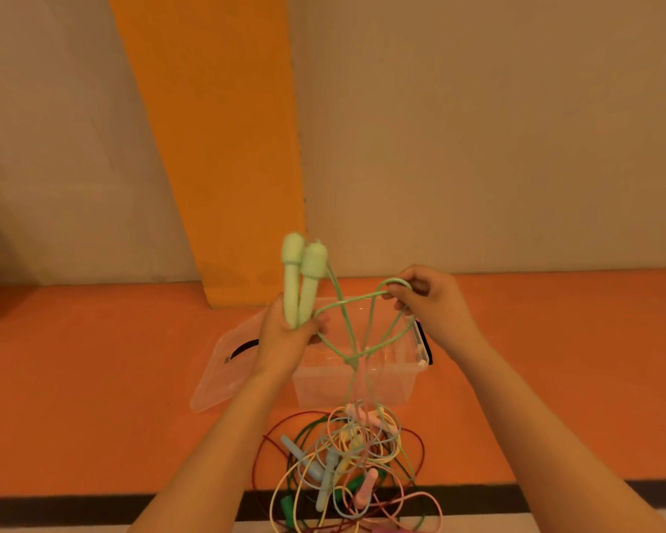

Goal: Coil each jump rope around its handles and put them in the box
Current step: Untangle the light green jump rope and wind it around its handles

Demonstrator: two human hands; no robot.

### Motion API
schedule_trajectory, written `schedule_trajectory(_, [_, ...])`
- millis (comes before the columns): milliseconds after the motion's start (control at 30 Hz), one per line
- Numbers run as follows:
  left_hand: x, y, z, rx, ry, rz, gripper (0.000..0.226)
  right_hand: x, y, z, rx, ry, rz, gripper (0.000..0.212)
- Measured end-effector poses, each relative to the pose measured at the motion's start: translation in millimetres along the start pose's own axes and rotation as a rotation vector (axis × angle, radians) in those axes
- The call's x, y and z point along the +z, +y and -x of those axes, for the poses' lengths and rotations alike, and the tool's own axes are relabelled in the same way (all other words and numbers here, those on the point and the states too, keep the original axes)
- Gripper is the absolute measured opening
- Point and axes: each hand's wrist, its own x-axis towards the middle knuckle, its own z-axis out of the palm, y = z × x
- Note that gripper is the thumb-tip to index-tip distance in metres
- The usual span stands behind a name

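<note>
My left hand (285,336) grips the two pale green handles (300,280) of a jump rope, held upright side by side above the box. The green rope (347,321) runs from the handle tops in loops across to my right hand (425,298), which pinches a loop of it. The strands cross in a tangle over the box and hang down to the floor. The clear plastic box (362,382) stands open on the orange floor under my hands.
The box's clear lid (224,375) leans against its left side. A tangled pile of jump ropes (347,467) in blue, pink, green, yellow and dark red lies on the floor in front of the box. A beige wall with an orange stripe (224,148) rises behind.
</note>
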Motion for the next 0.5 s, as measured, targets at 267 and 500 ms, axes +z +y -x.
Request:
schedule_trajectory(267, [-6.5, 12.1, 1.5, -0.054, -0.013, 0.196, 0.025, 5.0, -7.7, -0.7, 0.023, 0.006, -0.262, 0.011])
schedule_trajectory(500, [3.9, 5.4, 9.8, -0.205, -0.230, 0.293, 0.031, 24.7, -7.8, 4.0, 0.160, -0.084, -0.419, 0.007])
